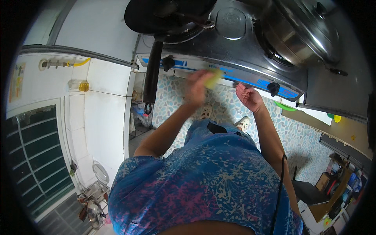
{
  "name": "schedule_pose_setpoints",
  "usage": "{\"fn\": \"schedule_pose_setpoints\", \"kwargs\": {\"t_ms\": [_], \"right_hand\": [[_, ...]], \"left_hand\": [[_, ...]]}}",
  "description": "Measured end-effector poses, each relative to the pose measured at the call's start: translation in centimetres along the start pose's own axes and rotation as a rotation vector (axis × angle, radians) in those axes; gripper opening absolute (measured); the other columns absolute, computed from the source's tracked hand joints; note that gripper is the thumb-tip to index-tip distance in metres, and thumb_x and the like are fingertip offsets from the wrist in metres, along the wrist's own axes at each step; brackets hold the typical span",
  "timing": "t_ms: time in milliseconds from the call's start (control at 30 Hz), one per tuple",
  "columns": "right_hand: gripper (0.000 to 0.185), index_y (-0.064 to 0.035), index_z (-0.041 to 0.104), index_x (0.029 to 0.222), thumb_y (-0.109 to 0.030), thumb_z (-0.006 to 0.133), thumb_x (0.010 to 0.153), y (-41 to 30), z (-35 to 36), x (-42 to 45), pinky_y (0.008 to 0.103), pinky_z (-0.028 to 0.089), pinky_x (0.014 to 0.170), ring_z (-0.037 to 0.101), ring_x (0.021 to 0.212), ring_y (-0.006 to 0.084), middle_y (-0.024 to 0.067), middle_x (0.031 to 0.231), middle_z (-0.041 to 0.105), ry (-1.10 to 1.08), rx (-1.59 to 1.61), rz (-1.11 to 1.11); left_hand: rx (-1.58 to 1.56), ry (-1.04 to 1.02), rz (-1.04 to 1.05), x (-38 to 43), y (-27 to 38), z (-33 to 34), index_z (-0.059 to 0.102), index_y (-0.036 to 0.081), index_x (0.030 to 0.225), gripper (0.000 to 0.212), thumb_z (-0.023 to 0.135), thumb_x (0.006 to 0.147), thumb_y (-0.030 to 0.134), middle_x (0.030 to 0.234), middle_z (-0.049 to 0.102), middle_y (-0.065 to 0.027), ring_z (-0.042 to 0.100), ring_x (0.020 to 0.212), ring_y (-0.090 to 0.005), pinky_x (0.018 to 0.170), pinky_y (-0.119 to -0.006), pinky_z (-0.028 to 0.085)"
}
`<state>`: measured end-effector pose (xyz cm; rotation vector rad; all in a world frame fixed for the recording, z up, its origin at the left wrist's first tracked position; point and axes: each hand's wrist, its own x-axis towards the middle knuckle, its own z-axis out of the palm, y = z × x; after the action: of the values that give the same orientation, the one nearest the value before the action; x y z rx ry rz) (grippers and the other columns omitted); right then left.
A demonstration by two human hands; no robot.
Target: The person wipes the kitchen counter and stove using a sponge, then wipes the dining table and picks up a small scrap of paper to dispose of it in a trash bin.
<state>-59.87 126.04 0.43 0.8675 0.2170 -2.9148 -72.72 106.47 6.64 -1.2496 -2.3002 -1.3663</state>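
Note:
My left hand is blurred by motion in front of the gas stove's front panel. It grips a yellow-green cleaning cloth or sponge, also blurred, so its exact kind is unclear. Palm up, my right hand is at the panel's lower edge, its fingers loosely bent and the palm bare. Whether those fingertips touch the stove's underside cannot be made out. Black control knobs stick out from the panel, the left knob beyond my left hand and the right knob beside my right hand.
A black wok sits on the left burner, its long handle reaching past the stove's front. On the right burner stands a lidded steel pot. A white tiled wall rises at left; a crowded shelf stands at lower right.

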Motion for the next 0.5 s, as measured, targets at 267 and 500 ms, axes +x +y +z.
{"fn": "schedule_pose_setpoints", "kwargs": {"t_ms": [267,500], "right_hand": [[0.032,0.0085,0.044,0.097,0.000,0.036,0.067,-0.3,0.2,-1.1,0.0320,0.038,0.085,0.050,0.090,0.0242,0.0173,0.094,0.052,0.037,0.052,-0.031],[0.023,0.0047,0.046,0.092,-0.008,0.039,0.074,-1.2,-2.7,-1.3,0.0305,0.042,0.080,0.052,0.085,0.0213,0.0137,0.089,0.053,-0.134,0.044,-0.050]], "left_hand": [[0.573,-0.044,-0.280,6.7,-3.1,-0.8,0.050,0.004,0.095,0.024,0.042,0.072,0.006,0.095,0.046,-0.0146,0.045,0.088,-0.0282,0.071,-0.035,0.039],[0.090,-0.363,-0.259,6.2,7.6,11.1,0.049,0.006,0.096,0.024,0.043,0.074,0.012,0.098,0.044,-0.0109,0.050,0.078,-0.0280,0.067,-0.034,0.040]]}}
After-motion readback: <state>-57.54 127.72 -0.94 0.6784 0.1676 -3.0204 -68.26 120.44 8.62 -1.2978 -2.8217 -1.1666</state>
